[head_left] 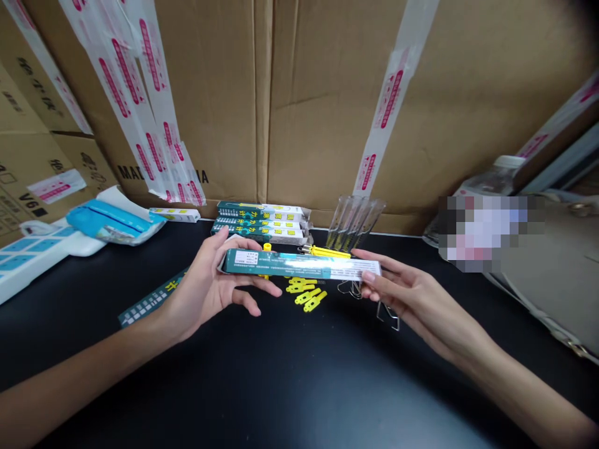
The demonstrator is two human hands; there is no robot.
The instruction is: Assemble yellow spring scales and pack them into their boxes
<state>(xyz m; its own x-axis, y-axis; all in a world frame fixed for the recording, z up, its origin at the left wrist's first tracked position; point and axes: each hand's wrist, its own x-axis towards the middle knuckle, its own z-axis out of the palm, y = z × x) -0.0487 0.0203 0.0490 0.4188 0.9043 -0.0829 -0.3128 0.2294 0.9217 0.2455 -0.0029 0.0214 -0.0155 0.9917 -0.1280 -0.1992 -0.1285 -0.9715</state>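
A long, narrow green-and-white cardboard box [299,265] is held level above the table. My right hand [412,290] pinches its white right end between thumb and fingers. My left hand [210,280] is at the green left end, its fingers spread apart, with the thumb up and off the box; whether the palm touches the box is hard to tell. Beyond the box lie a yellow rod-shaped part [325,251], several flat yellow plastic pieces [314,300] and bent metal wire hooks [388,317]. Another green box [145,302] lies partly hidden behind my left forearm.
Several similar boxes [259,224] are stacked at the back, beside clear plastic tubes [353,224] leaning on a large carton [318,112]. A power strip [32,252] and blue packet [115,218] are left; a bottle [496,178] and beige bag [556,274] stand right.
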